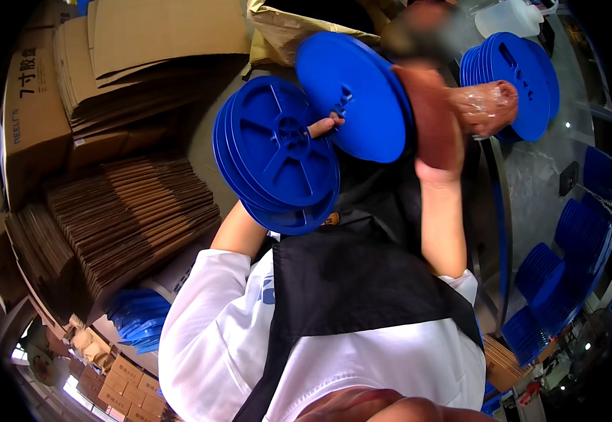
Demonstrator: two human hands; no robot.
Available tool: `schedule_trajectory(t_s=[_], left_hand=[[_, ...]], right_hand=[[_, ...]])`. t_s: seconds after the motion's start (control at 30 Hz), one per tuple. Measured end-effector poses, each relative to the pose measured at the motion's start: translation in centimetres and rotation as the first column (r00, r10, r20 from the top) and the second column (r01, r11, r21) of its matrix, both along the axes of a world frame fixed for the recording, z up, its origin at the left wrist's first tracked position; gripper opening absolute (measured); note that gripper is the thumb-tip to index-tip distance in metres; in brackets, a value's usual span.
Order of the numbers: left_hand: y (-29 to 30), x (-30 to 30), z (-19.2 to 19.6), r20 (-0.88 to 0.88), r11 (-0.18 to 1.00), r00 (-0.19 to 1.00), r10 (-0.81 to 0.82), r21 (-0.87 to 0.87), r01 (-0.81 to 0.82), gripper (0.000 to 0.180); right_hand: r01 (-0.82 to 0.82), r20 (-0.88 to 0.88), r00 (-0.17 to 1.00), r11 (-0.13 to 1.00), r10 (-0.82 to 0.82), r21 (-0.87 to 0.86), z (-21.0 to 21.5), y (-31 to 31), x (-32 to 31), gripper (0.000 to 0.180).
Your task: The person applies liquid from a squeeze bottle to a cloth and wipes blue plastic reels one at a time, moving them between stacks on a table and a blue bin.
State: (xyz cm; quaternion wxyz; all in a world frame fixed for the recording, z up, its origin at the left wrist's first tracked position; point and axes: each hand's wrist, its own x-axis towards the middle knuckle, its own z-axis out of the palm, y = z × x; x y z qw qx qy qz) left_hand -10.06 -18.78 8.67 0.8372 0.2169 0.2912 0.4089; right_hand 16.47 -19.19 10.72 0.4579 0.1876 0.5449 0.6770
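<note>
A stack of several blue plastic reels [267, 151], tilted, with spokes and a central hub, hangs on my left hand [323, 127]. Its fingertips poke out through the hub; the palm is hidden behind the reels. Right of the stack and a little farther off is a smooth-faced blue reel [358, 91], its centre holes near those fingertips. At its right edge my right hand [434, 123] grips it, with the fingers mostly hidden. Something reddish brown like a glove covers this hand, and a shiny, clear-wrapped part [489, 107] sticks out to the right.
Flattened cardboard [133, 207] stands in rows at left, with more sheets [168, 39] above. Another blue reel stack [517, 84] sits at right, near a white plastic bottle [510, 20]. More blue reels [559, 260] line the lower right; an open bag [270, 32] lies ahead.
</note>
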Motion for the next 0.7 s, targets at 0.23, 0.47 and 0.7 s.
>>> schedule_trajectory(t_s=[0.23,0.47,0.7], left_hand=[[0.1,0.7,1.2,0.032,0.999,0.999,0.025,-0.030,-0.024,0.060],[0.0,0.2,1.6,0.026,0.998,0.998,0.060,-0.025,-0.059,0.059],[1.4,0.5,-0.3,0.028,1.000,1.000,-0.010,0.000,0.010,0.059]], right_hand=[[-0.566,-0.192,-0.819,0.817,-0.541,0.111,2.5,-5.9,-9.8,0.039],[-0.656,-0.116,-0.754,0.736,-0.646,0.167,6.9,4.9,-14.8,0.046],[-0.528,-0.388,-0.748,0.837,-0.538,-0.144,0.9,-6.1,-6.5,0.041]])
